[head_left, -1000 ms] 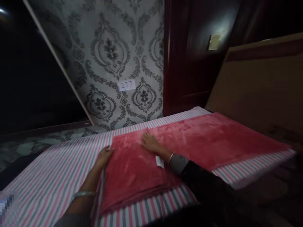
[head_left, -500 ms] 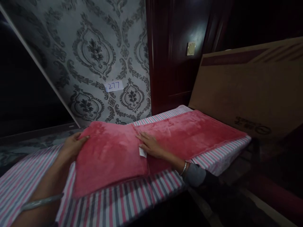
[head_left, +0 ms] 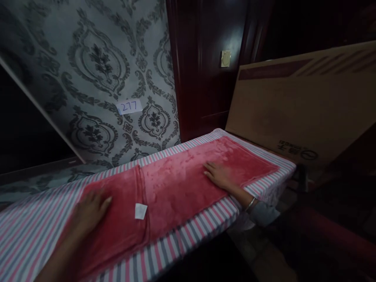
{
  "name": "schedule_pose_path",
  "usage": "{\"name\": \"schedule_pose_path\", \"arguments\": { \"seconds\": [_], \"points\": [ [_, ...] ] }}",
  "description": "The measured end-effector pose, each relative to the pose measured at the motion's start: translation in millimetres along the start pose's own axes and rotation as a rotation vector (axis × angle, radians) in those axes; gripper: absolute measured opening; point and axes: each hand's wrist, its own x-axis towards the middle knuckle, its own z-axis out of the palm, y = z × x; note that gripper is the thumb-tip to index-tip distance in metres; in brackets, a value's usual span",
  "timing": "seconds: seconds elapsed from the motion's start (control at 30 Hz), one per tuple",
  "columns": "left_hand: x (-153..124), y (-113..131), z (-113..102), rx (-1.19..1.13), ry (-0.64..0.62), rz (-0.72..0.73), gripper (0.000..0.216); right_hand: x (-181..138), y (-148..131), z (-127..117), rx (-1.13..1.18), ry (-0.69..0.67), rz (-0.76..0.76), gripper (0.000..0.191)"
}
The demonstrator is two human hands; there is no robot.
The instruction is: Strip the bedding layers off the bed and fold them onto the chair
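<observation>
A red plush towel lies lengthwise on a striped cloth, and its left part is layered, with a fold edge running across it. A small white tag sticks out near that edge. My left hand, slightly blurred, rests open on the layered left part with the thumb apart. Farther right, my right hand lies flat on the single stretch of the towel, fingers spread.
The striped pink, grey and white cloth covers a long narrow table. A large cardboard box leans at the right end. Behind stand a patterned wall with a paper marked 277 and a dark red door.
The towel's left part, raised at its left end before, now lies flat, with its fold edge farther left. My left hand has let go of its edge; my right hand has slid right.
</observation>
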Motion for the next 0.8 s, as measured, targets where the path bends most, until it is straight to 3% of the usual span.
{"name": "schedule_pose_path", "arguments": {
  "seconds": [0.1,0.17,0.37,0.5,0.67,0.8],
  "points": [
    [-5,53,19,0.053,-0.071,0.097,0.065,-3,48,-16,-0.084,0.038,0.233,0.052],
    [-9,70,33,0.072,-0.065,0.117,0.063,-6,82,-29,-0.12,0.065,0.381,0.052],
    [-10,63,50,-0.006,-0.008,0.124,0.064,-24,164,-61,-0.183,0.098,0.676,0.046],
    [-10,64,45,-0.068,-0.013,0.107,0.067,-24,191,-70,-0.198,0.081,0.747,0.05],
    [-10,73,41,-0.065,-0.046,0.056,0.066,-9,213,-84,-0.18,-0.001,0.714,0.037],
    [-13,72,40,-0.022,-0.032,0.03,0.067,-5,225,-92,-0.181,-0.01,0.713,0.039]
  ]
}}
